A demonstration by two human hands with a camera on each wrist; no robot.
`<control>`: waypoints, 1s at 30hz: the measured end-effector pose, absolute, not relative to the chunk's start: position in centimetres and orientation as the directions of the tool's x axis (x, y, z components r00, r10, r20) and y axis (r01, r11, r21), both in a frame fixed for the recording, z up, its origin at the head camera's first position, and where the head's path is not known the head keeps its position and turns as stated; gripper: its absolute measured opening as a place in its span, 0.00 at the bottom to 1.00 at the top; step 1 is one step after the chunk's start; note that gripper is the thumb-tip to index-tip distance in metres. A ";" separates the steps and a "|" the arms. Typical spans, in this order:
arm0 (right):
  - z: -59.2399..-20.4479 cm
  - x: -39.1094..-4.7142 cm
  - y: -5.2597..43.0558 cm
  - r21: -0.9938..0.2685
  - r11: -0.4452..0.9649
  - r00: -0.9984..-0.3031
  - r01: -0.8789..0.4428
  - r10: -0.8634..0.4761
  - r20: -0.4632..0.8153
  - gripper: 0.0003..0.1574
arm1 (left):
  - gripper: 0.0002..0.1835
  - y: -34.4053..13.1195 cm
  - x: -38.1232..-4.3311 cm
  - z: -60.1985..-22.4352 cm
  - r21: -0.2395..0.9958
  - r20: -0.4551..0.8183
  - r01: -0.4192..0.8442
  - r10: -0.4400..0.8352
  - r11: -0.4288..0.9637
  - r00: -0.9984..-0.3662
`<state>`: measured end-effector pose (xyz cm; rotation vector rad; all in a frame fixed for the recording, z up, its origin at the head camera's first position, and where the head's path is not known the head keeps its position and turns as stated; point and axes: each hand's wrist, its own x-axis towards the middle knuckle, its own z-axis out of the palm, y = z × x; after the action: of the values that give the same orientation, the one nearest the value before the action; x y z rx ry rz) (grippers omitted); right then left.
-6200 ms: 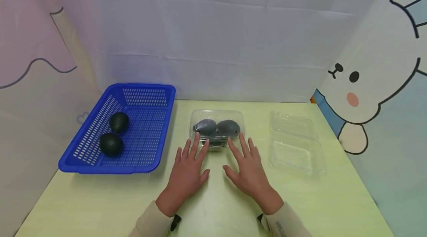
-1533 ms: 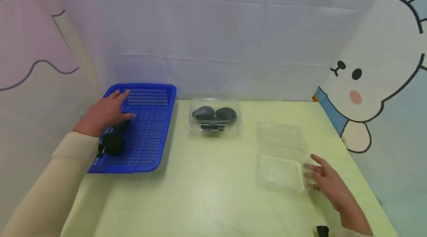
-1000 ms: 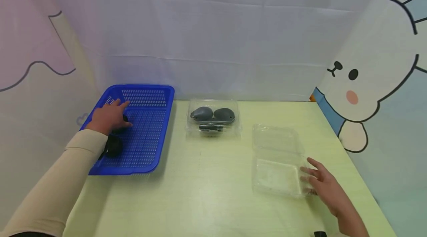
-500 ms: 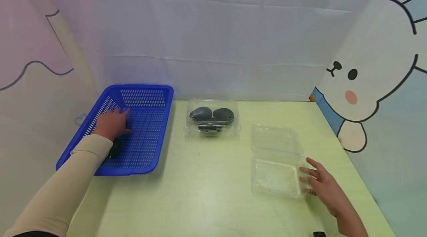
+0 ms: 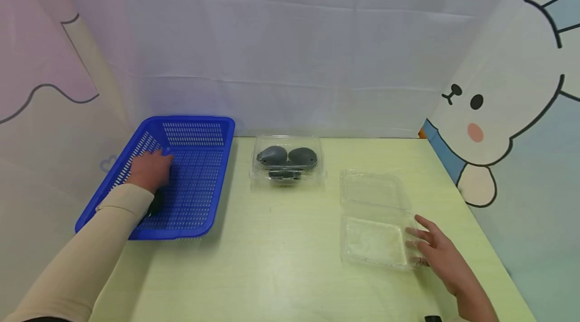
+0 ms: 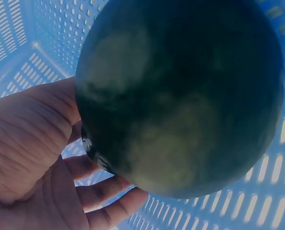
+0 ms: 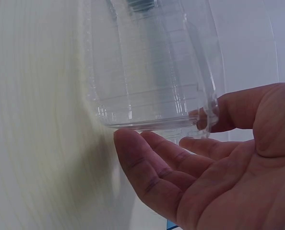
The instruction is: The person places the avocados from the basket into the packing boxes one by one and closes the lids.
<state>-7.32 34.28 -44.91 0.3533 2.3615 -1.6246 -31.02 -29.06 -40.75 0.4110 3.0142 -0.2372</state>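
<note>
- Green fruit (image 6: 181,100) looms in the left wrist view, down in the basket (image 5: 199,186), with the left hand (image 5: 151,170) right by it; fingertips are hidden, so can't tell if they've got hold of anything; skin looks smooth and round, so a sloppy grab could set it rolling
- Sleeve (image 5: 122,206) crosses the basket's edge; could snag there and drag the whole thing
- Right hand (image 5: 446,259) looks to have a light hold on the box (image 5: 373,241) at its right edge; plastic seems thin, so too hard a squeeze would probably buckle it; too loose and it might skid on the table (image 5: 281,266)
- Lid (image 5: 376,188) lies folded back at the far side; might flip up if the box gets tilted
- Packed box (image 5: 308,177) sits between basket and box, dark fruit (image 5: 272,155) inside; a swinging arm could clip it, but it's well back, so meh
</note>
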 end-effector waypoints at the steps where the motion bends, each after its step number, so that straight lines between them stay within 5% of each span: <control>1: -44.9 -7.3 34.3 -0.874 0.347 -0.937 0.342 0.057 -0.344 0.40 | 0.28 -29.0 -31.0 -40.7 -0.136 -0.110 0.272 0.258 0.953 -0.960; 11: -45.0 -7.1 34.0 -0.883 0.327 -0.940 0.337 0.067 -0.334 0.40 | 0.24 -28.4 -30.9 -40.1 -0.094 -0.072 0.279 0.273 0.956 -0.959; 23: -45.0 -6.8 32.9 -0.887 0.313 -0.939 0.340 0.074 -0.335 0.39 | 0.38 -27.0 -30.2 -35.7 -0.073 -0.029 0.235 0.234 0.969 -0.972; 30: -45.2 -6.7 32.1 -0.883 0.297 -0.931 0.363 0.083 -0.355 0.39 | 0.40 -24.8 -28.5 -32.9 -0.076 0.106 0.277 0.284 0.958 -0.953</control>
<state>-6.70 32.06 -45.18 0.4087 2.3246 -1.6815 -28.53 -24.79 -32.86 0.4637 3.2227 -0.0980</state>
